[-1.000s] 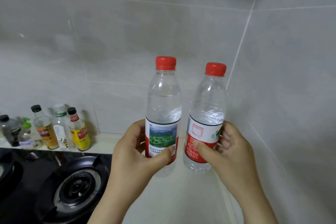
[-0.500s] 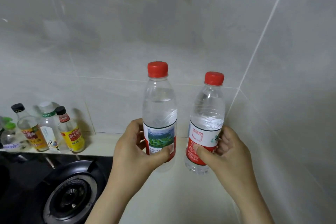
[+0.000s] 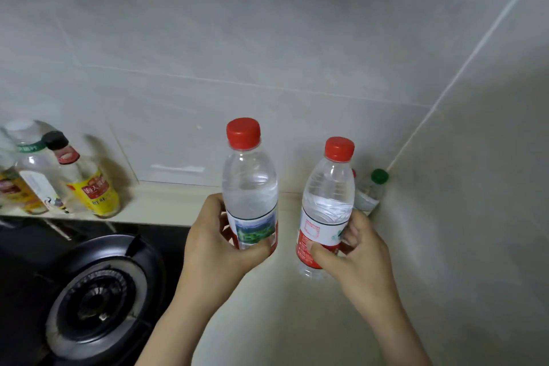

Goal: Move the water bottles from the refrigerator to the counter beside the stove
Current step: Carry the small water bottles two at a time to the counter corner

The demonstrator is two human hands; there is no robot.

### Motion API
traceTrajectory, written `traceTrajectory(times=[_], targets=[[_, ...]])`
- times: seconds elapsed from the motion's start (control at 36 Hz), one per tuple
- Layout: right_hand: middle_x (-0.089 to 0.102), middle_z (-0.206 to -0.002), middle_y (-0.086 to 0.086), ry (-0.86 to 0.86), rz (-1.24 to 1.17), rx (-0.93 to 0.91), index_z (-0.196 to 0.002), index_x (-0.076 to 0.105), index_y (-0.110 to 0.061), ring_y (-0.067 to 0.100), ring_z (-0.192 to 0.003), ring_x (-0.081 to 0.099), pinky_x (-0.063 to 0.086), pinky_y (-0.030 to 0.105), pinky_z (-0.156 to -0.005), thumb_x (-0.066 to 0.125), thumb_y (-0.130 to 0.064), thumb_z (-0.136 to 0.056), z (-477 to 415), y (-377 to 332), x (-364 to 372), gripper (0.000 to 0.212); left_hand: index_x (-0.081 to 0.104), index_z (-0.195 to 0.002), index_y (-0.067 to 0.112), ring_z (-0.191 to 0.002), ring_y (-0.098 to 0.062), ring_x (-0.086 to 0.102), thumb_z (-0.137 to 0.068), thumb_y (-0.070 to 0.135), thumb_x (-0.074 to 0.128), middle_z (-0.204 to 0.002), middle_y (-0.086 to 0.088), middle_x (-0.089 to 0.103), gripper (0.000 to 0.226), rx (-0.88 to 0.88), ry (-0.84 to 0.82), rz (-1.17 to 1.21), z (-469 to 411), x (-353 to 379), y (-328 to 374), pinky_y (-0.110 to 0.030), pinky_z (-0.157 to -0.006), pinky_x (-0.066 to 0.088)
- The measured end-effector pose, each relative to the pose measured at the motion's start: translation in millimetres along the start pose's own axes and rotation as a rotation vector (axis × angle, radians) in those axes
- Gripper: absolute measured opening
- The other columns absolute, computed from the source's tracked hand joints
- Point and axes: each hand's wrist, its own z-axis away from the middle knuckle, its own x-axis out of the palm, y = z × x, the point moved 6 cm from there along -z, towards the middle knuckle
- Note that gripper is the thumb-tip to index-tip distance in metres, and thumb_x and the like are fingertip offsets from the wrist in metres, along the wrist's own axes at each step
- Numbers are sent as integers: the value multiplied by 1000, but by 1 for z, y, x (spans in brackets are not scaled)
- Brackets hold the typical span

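Observation:
I hold two clear water bottles with red caps over the cream counter (image 3: 267, 321) to the right of the stove. My left hand (image 3: 214, 246) grips the left bottle (image 3: 249, 184) round its landscape-printed label. My right hand (image 3: 356, 252) grips the right bottle (image 3: 328, 199) round its red and white label; this bottle tilts slightly left. Whether either bottle's base touches the counter I cannot tell. A third bottle with a green cap (image 3: 371, 190) stands in the wall corner behind the right bottle, and a bit of another red cap peeks out beside it.
A black gas burner (image 3: 98, 303) fills the lower left. Several condiment bottles, among them a yellow-labelled one (image 3: 92, 187), stand on the ledge behind the stove. Tiled walls (image 3: 475, 187) close in the counter at the back and on the right.
Both bottles have come lower in view and nearer the corner as my head tipped downward. The green-capped bottle in the corner has come into sight.

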Motion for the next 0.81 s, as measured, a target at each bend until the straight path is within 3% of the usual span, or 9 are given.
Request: traceTrajectory(times=[0.11,0.22,0.44,0.5,0.67,0.75,0.81], targets=[[72,-96,-18,-28,14,40,-106,59,-28,-2,-88,68,52,20,-75,81,-8,-62,-13,20,13,53,54,-93,28,-67,-5,63,-54,16,88,-85,16,67,53,-62,-1,-11,-7,6,-26,-12,-57,48],[72,-99,-15,-32,-12,87,-107,56,-35,4,-92,69,54,29,-80,77,-31,-50,-25,43,26,61,54,-95,28,-73,-7,64,-54,19,89,-85,15,66,55,-109,1,-32,-14,10,-51,-16,-61,51],[69,-98,-22,-42,-8,91,-105,53,-40,-2,-89,67,51,12,-69,80,-3,-66,-46,79,44,60,52,-95,30,-80,1,63,-54,14,90,-92,23,63,58,-160,-3,-55,-21,17,-92,-8,-61,47],[69,-99,-20,-34,-10,95,-107,53,-37,0,-90,68,52,15,-71,82,-6,-64,-52,88,48,61,52,-95,32,-81,1,63,-54,13,91,-93,24,63,59,-180,-3,-53,-22,19,-102,-8,-62,48],[68,-99,-13,2,-12,107,-101,51,-38,1,-89,67,52,18,-72,77,-36,-49,-75,106,57,58,50,-92,37,-83,6,61,-55,14,91,-92,30,61,60,-222,-2,-56,-27,22,-123,-6,-62,47],[68,-98,-14,7,0,96,-99,50,-37,3,-89,67,54,22,-75,77,-33,-51,-89,112,62,55,50,-93,34,-84,7,61,-55,15,91,-95,29,60,60,-237,0,-52,-29,23,-130,-6,-62,47],[67,-97,-15,5,32,76,-99,50,-36,-2,-87,66,52,17,-72,79,-26,-55,-98,114,65,54,50,-94,33,-84,6,61,-55,15,91,-95,28,60,59,-244,-1,-50,-30,23,-136,-7,-63,48]])
